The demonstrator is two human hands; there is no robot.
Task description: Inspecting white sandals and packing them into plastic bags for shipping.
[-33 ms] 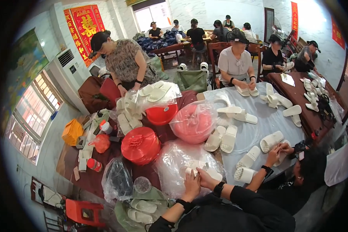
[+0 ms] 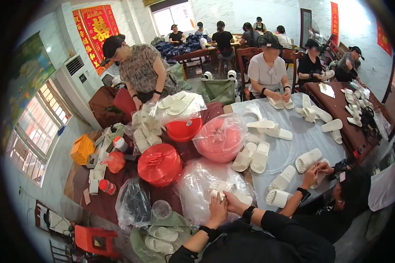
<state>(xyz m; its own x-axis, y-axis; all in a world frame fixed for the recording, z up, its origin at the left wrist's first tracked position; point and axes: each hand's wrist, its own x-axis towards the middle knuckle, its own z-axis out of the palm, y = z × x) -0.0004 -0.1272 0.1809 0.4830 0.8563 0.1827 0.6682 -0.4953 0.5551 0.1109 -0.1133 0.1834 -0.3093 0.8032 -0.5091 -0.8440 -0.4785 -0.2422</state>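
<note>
Both of my hands meet at the front edge of the table, over a white slide slipper [image 2: 220, 191]. My left hand [image 2: 218, 209] grips its near end from the left, fingers bent against it. My right hand [image 2: 235, 203] closes on the same slipper from the right, its fingertips partly hidden. A second white slipper [image 2: 243, 198] lies just right of them. Under both spreads a heap of clear plastic bags [image 2: 197, 182]. Below and left of my left wrist, more white slippers [image 2: 159, 245] lie in a green sack [image 2: 138, 243].
A red string-tied bundle [image 2: 159, 165] and a bagged red bundle [image 2: 220, 138] stand beyond the bags. Several white slippers [image 2: 260, 157] lie on the plastic-covered table at right. A co-worker's hands [image 2: 317, 171] work close on my right. A red stool [image 2: 96, 241] stands lower left.
</note>
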